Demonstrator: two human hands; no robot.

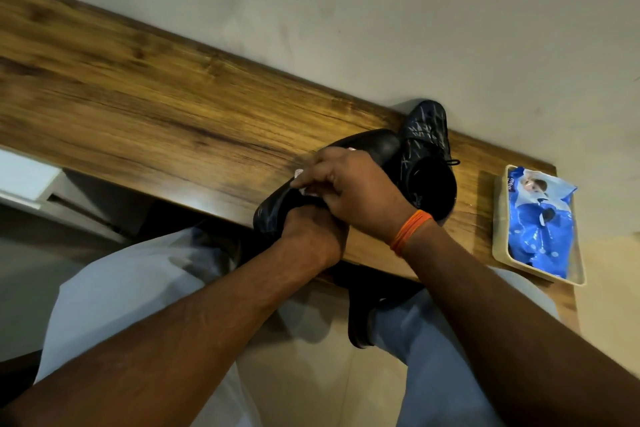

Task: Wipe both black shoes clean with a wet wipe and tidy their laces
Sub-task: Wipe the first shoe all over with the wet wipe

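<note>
One black shoe [374, 146] is held sole up over the near edge of the wooden table [145, 107]. My left hand [311, 236] grips it from below at its near end. My right hand [356, 191] lies over the shoe and pinches a white wet wipe [304, 189] against it; most of the wipe is hidden under the fingers. The second black shoe [427, 149], with pale line markings, stands on the table just behind, against the wall, its opening facing me and a lace end sticking out to the right.
A beige tray [498, 218] at the table's right end holds a blue wet-wipe pack [540, 225]. A pale wall runs behind the table. My knees in light trousers are below the table edge. A white object sits at far left.
</note>
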